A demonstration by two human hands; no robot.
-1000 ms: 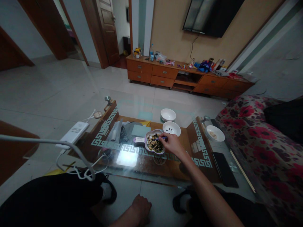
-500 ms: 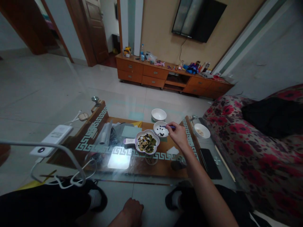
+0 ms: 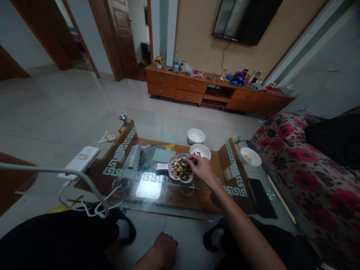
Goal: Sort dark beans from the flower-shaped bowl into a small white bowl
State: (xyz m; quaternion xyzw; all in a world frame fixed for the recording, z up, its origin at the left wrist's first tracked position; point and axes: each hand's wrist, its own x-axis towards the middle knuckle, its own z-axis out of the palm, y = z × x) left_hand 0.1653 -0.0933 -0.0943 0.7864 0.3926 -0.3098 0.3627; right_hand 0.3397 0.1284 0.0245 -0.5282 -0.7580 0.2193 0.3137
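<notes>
Two bare hands work over a glass-topped coffee table (image 3: 236, 191) in a dim living room. Nearest the camera, the person's left hand (image 3: 165, 247) hangs low beyond the knee, well apart from the table, its fingers curled and nothing visible in it. The right hand (image 3: 203, 169) is closed on a slim blue-handled implement (image 3: 189, 160), pinching it between thumb and fingers; its tip is too small and hidden to tell its exact kind. Moments after reaching farther out, that hand is back above a white scalloped dish (image 3: 172, 167) with a purple handle, the implement's tip at the heap of mixed beans (image 3: 180, 170), black ones among pale yellow and green. Just beyond the dish, the white bowl (image 3: 200, 151) it has left holds a few black beans, with a second white bowl (image 3: 196, 136) farther on. To the right stands a third white bowl (image 3: 250, 156) with pale contents, beside a black phone (image 3: 261, 198). A white power bank (image 3: 78, 163) lies at left. A floral sofa (image 3: 292, 165) runs along the right, and a wooden sideboard (image 3: 219, 93) stands far off beneath a wall-mounted television (image 3: 242, 18).
</notes>
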